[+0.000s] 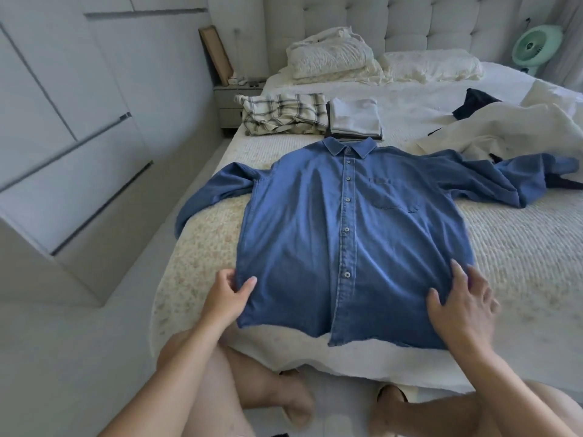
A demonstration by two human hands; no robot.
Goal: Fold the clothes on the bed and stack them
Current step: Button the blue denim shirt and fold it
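A blue denim button-up shirt (347, 234) lies face up and buttoned on the bed (520, 247), collar toward the headboard and hem at the near edge. The left hand (228, 294) holds the shirt's lower left side seam in a closed grip, thumb on top of the cloth and fingers curled at its edge. The right hand (463, 307) lies on the lower right corner, fingers spread and nearly straight, pressing the fabric flat without grasping it. Both sleeves are spread outward; the left one hangs over the bed's side, the right one lies rumpled against a cream garment (504, 127). Just beyond the collar sit a folded plaid garment (284, 113) and a stack of folded clothes (355, 119).
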